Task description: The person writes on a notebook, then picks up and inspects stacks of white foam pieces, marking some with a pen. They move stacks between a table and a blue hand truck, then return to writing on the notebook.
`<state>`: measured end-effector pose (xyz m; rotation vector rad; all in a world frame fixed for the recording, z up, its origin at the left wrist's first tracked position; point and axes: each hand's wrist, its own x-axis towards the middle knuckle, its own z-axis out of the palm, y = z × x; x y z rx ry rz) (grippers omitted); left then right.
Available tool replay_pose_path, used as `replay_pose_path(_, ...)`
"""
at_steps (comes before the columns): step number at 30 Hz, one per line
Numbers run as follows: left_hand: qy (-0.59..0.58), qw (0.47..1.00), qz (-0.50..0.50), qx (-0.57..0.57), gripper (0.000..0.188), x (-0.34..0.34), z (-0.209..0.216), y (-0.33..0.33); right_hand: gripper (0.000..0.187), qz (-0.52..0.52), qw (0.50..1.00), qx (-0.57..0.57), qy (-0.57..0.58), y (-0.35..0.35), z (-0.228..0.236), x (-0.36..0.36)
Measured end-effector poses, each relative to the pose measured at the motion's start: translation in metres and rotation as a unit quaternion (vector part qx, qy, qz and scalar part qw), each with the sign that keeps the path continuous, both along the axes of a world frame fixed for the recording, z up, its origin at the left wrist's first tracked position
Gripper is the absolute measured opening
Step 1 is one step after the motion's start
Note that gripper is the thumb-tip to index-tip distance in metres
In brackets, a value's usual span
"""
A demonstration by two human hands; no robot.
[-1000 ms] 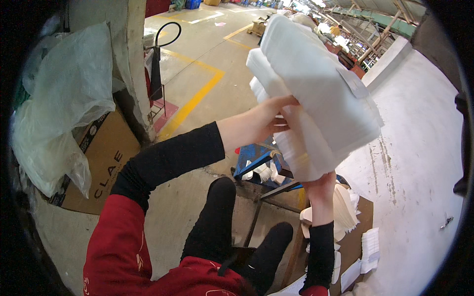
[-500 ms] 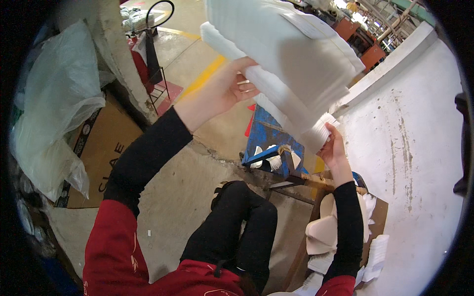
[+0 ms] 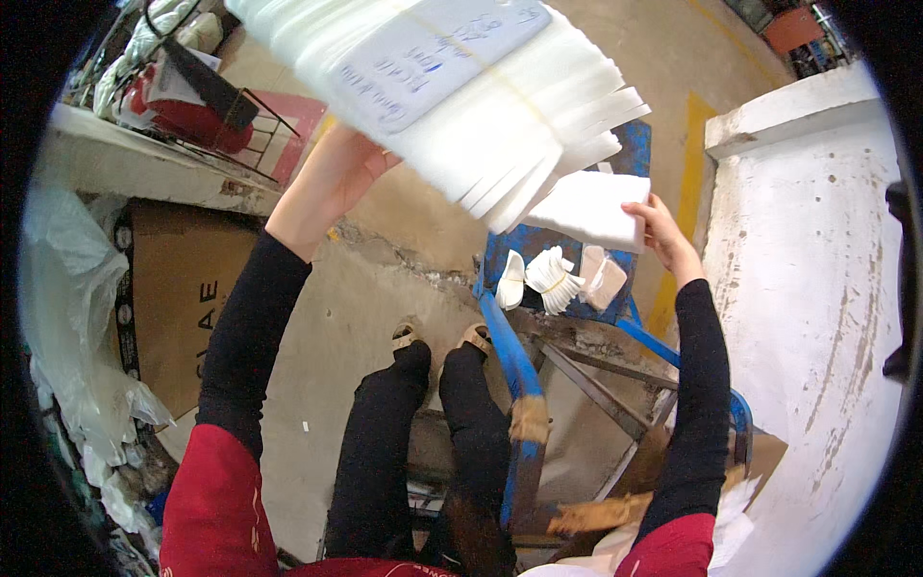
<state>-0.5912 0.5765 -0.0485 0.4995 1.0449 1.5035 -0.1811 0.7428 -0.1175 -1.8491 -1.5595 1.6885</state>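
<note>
A thick stack of white foam-like sheets (image 3: 471, 144) is held up in front of me, with a yellow band around it and a bluish handwritten card (image 3: 437, 62) on top. My left hand (image 3: 351, 163) grips the stack's near left edge, its fingers partly hidden underneath. My right hand (image 3: 663, 234) pinches the outer edge of a white sheet (image 3: 588, 204) at the stack's right end; I cannot tell whether it is separate from the stack. Below it, on a blue cart (image 3: 630, 149), lie a banded white bundle (image 3: 554, 280), a curved white piece (image 3: 511, 279) and a beige wrapped piece (image 3: 602, 279).
The cart's blue metal frame (image 3: 519, 370) stands close before my legs. To the right rises a white wall (image 3: 798, 240). At left are a cardboard box (image 3: 183, 298), plastic sheeting (image 3: 77, 327) and a low ledge with a red fire extinguisher (image 3: 183, 115) beyond it.
My view has turned and shifted toward the blue cart. The stack has tilted, so its card now faces me, and my right hand holds a sheet's edge farther out to the right.
</note>
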Motion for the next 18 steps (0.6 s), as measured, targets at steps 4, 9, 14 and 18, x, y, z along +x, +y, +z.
replay_pose_path(4, -0.002, 0.994, 0.042, -0.098, 0.046, -0.013, -0.060, 0.021, 0.082, -0.055, 0.997, -0.054, 0.030, 0.018, -0.089, 0.009)
replay_pose_path(9, 0.004, 0.983, 0.051, -0.174, 0.047, -0.018, -0.096, 0.018, 0.074, -0.101, 0.985, -0.128, 0.060, 0.027, -0.161, 0.048)
replay_pose_path(14, 0.002, 0.967, 0.060, -0.247, 0.048, -0.015, -0.121, -0.001, 0.073, -0.104, 0.990, -0.083, 0.047, 0.026, -0.209, 0.068)
replay_pose_path(18, -0.010, 0.956, 0.049, -0.289, 0.049, -0.007, -0.140, -0.008, 0.078, -0.214, 0.976, 0.022, -0.016, 0.028, -0.261, 0.082)
